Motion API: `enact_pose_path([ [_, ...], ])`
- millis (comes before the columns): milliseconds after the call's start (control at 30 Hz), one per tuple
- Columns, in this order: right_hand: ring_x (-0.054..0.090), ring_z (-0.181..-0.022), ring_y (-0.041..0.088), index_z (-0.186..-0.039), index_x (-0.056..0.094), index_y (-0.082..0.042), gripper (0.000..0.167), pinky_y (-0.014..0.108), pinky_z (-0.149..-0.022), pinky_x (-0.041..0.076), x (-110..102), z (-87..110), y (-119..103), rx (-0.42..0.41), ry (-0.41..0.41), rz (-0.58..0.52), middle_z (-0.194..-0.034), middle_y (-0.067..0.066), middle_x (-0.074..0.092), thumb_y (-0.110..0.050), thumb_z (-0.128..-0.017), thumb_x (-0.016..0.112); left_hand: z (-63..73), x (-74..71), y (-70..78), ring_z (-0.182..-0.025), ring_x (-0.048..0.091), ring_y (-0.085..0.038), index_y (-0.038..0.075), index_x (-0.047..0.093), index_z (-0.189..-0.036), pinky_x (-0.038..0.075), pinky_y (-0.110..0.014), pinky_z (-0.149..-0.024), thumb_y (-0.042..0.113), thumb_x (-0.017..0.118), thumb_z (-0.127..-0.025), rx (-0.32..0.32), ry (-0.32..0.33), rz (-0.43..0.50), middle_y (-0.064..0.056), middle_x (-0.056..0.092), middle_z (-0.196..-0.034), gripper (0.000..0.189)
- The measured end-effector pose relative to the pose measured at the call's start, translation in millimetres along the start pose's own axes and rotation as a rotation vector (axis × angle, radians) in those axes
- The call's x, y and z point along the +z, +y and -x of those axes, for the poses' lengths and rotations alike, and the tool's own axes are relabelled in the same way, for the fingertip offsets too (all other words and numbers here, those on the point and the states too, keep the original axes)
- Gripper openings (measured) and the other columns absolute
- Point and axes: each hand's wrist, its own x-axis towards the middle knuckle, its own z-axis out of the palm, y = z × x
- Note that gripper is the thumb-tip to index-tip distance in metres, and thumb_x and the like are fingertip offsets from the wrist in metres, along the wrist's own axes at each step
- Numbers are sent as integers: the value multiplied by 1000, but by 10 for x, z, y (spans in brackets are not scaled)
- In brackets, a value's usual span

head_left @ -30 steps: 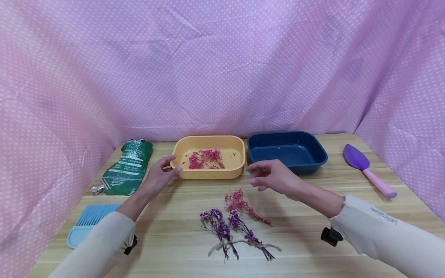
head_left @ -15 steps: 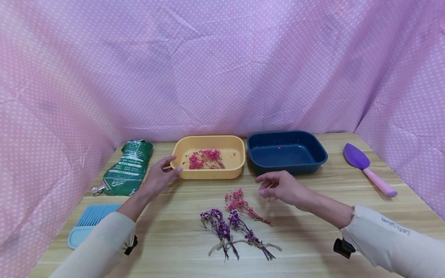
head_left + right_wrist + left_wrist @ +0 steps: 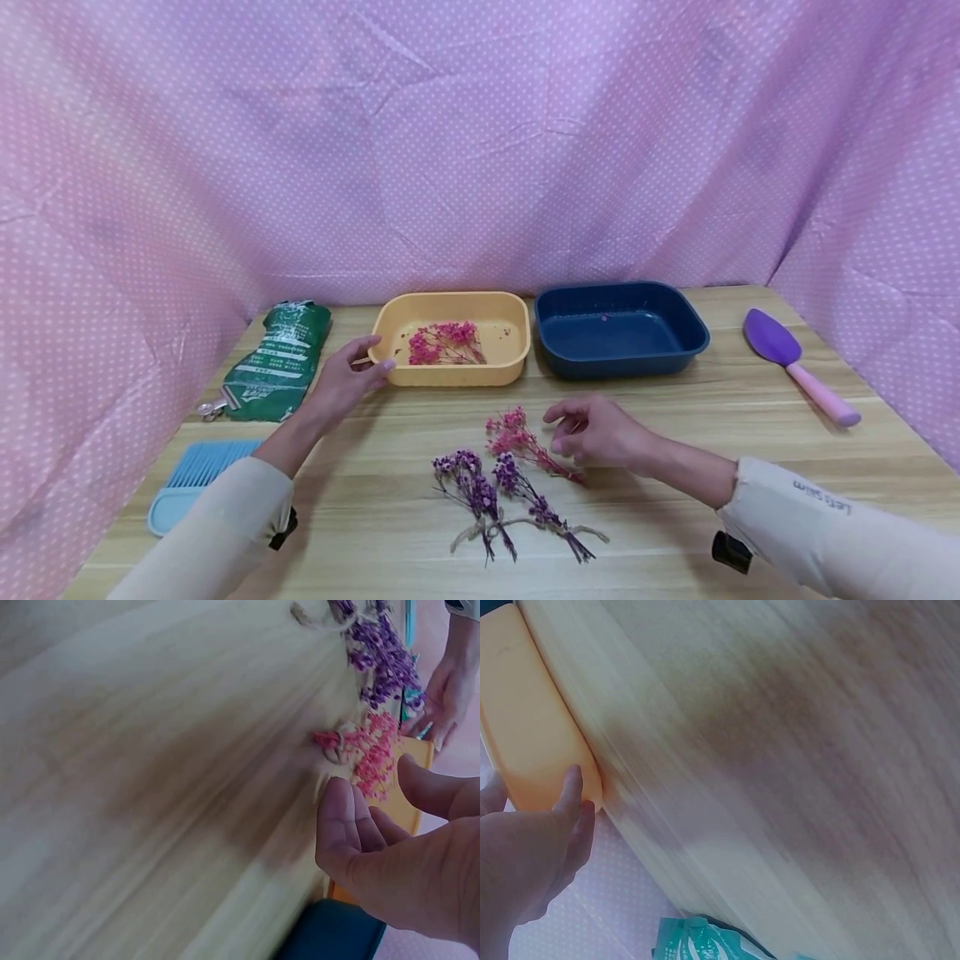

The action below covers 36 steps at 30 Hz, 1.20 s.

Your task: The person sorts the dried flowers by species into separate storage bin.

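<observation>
My left hand [image 3: 348, 379] holds the left end of a yellow rectangular basin [image 3: 450, 377], thumb at its front corner and fingers at the end rim. Pink dried flowers [image 3: 442, 343] lie inside this basin. My right hand [image 3: 596, 433] hovers with loosely bent fingers just right of a tied bunch of pink dried flowers [image 3: 517, 437] on the table. In the right wrist view its thumb [image 3: 427, 787] stands apart from the fingers, nothing between them. Nearer the front lie two bunches of purple dried flowers [image 3: 472, 483] [image 3: 528, 496], each with twine around its stems.
A navy basin [image 3: 622, 367] stands beside the yellow one. At the right lies a purple trowel with a pink handle [image 3: 798, 375]. A clipped green bag [image 3: 277, 367] and a light blue brush [image 3: 198, 471] lie at the left. Pink dotted cloth [image 3: 480, 150] hangs behind the table.
My right hand has drawn back from in front of the navy basin, coming down beside the pink bunch. My left hand stays on the yellow basin.
</observation>
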Motion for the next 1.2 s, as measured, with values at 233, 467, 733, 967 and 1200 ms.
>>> enact_pose_path([
  [233, 54, -67, 16, -114, 63, 4, 39, 26, -55, 48, 87, -28, 7, 10, -41, 63, -78, 7, 60, -3, -78, 77, -7, -7, -4, -125, 43, -34, 10, 33, -149, 52, -33, -92, 26, 64, -93, -1, 4, -5, -20, 34, -147, 66],
  [467, 50, -55, 14, -108, 61, 0, 41, 25, -45, 45, 177, -12, 29, -51, -56, 188, -73, 6, 54, 4, -71, 80, -9, -1, -5, -126, 43, -34, 11, 33, -149, 52, -33, -93, 28, 64, -93, -10, 6, -14, -20, 33, -148, 67],
  [733, 51, -60, 15, -103, 61, -2, 35, 24, -51, 43, 221, -1, 14, -100, -15, 344, -70, 3, 55, 16, -72, 67, -9, 0, 1, -125, 42, -34, 11, 33, -149, 52, -34, -94, 28, 64, -93, -9, 5, -12, -19, 34, -147, 67],
  [967, 51, -63, 15, -102, 65, -2, 35, 23, -50, 43, 181, -14, 5, -127, -23, 394, -70, 1, 55, 15, -72, 63, -1, -9, 9, -125, 43, -34, 10, 33, -149, 52, -33, -92, 26, 64, -93, -2, 4, -7, -20, 35, -146, 66],
  [1200, 49, -61, 15, -116, 63, 2, 41, 22, -48, 39, 25, -6, -5, -10, -117, 116, -73, 5, 53, 15, -77, 61, -1, -5, 5, -123, 44, -34, 10, 33, -149, 52, -33, -92, 24, 64, -93, 2, -1, 9, -20, 35, -145, 65],
])
